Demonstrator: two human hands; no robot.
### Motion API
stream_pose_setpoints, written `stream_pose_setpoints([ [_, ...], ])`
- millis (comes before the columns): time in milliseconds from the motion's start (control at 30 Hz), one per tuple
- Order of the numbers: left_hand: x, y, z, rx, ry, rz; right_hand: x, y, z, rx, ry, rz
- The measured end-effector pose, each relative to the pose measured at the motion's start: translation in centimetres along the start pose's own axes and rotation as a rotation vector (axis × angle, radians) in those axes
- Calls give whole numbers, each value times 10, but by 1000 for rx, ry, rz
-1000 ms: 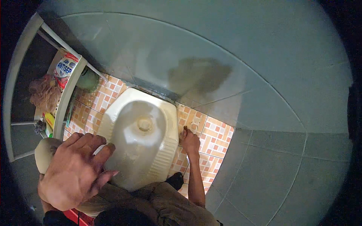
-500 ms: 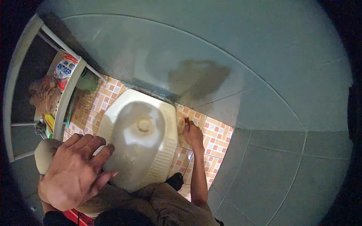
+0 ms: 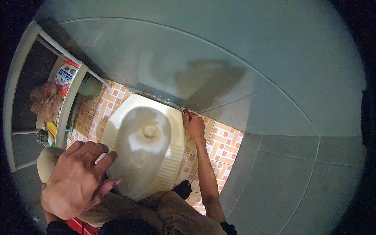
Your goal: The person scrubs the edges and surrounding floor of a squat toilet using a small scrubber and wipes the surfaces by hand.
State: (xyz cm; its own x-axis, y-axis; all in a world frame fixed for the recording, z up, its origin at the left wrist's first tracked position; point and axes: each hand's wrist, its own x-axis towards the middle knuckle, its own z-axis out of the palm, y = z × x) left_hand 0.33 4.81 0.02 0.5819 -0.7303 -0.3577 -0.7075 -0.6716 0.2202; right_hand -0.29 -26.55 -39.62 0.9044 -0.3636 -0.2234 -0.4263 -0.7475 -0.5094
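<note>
A cream squat toilet with ribbed foot rests is set in the tiled floor before me. My right hand reaches down to the floor beside the toilet's far right corner, close to the foot of the wall. Its fingers are curled together; whatever they hold, if anything, is hidden or too small to name. My left hand is held at the near left by my knee, palm down. Nothing shows in it, and its loosely bent fingers stand apart from the thumb.
At the left stands a light-coloured shelf rack bearing a red and white packet, a brownish-pink mesh puff and a yellow item. A grey wall with a dark wet-looking patch rises behind the toilet.
My right hand has moved away from me and slightly left, toward the toilet's far right corner, and its fingers have curled in. My left hand has hardly moved.
</note>
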Motion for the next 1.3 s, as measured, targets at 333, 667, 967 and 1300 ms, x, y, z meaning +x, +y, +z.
stream_pose_setpoints([
  [333,2,0,-2,-11,-13,-12,6,2,0,-79,23,-170],
  [667,1,-2,-1,10,-26,-27,-4,23,-1,-386,78,-340],
  [967,2,-1,-1,24,-17,-6,17,6,-3,-437,18,-404],
  [1300,2,-3,-2,7,-27,-9,-3,30,5,-291,63,-346],
])
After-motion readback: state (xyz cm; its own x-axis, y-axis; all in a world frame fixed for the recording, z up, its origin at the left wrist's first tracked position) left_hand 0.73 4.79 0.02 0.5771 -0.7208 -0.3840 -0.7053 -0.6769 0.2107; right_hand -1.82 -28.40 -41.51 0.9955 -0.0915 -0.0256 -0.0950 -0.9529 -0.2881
